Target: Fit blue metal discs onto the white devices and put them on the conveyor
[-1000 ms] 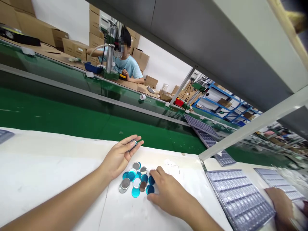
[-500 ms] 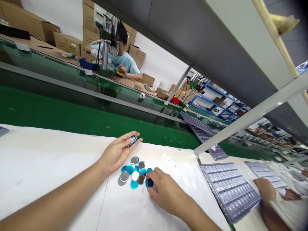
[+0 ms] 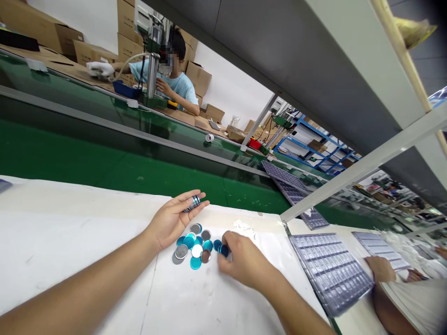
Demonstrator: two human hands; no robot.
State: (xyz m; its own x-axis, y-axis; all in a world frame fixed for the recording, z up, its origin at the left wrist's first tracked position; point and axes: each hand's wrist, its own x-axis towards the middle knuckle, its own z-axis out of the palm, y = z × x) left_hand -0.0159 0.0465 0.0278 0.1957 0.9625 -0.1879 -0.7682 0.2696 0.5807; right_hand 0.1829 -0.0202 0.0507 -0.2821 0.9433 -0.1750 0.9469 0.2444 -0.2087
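Observation:
Palm up, my left hand [image 3: 174, 216] holds a short stack of blue and silver round discs [image 3: 193, 203] between thumb and fingers, above the far edge of the white table. Several loose discs lie just to the right of its wrist, some shiny blue, some silver; one bare blue disc [image 3: 195, 263] is at the near side and a silver disc [image 3: 181, 251] at the left. At the pile's right end, my right hand [image 3: 242, 258] has its thumb and fingers curled round dark blue discs [image 3: 223, 250]; the fingers partly hide them, so their number cannot be told.
Clear plastic trays [image 3: 330, 270] with rows of pockets lie to the right, beside a co-worker's arm [image 3: 382, 270]. A green conveyor belt [image 3: 115, 165] runs behind the white table [image 3: 87, 223]. A slanted metal post [image 3: 349, 174] supports the overhead shelf. Across the belt, another person sits at a press [image 3: 152, 70].
My right hand has shifted slightly right and away from me, with the blue discs at its fingertips. My left hand keeps its stack. The person across the belt has reached a gloved hand leftward.

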